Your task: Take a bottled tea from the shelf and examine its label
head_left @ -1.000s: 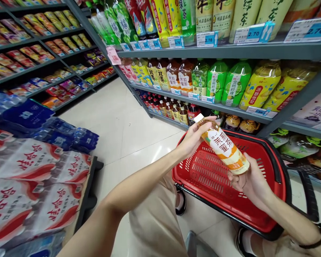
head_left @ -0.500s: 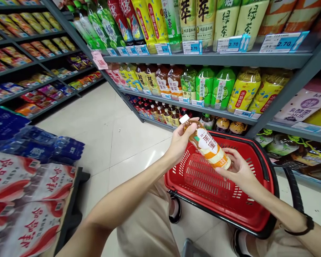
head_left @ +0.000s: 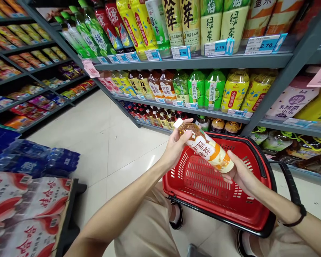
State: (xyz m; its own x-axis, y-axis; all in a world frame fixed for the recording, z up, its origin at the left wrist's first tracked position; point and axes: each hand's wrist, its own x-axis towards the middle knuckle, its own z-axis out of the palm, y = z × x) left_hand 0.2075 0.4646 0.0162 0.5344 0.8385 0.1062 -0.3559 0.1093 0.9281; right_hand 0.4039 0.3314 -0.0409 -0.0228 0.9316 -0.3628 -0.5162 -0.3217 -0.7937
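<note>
Both my hands hold one tea bottle [head_left: 207, 148] with a white cap, amber liquid and a white and orange label. It lies tilted, cap up and to the left, above a red shopping basket [head_left: 203, 200]. My left hand [head_left: 176, 144] is wrapped round the neck end just below the cap. My right hand [head_left: 239, 173] cups the bottom end. The basket holds nothing I can see and stands on the floor in front of my knees.
Drink shelves [head_left: 192, 62] with price tags rise right behind the basket. Shrink-wrapped water packs [head_left: 24, 203] are stacked on a low pallet at the left. A snack shelf [head_left: 29, 71] lines the far left, with a tiled aisle [head_left: 101, 142] between.
The bottle has been turned in my hands, so a different part of its label faces up. My view has shifted a little to the right.
</note>
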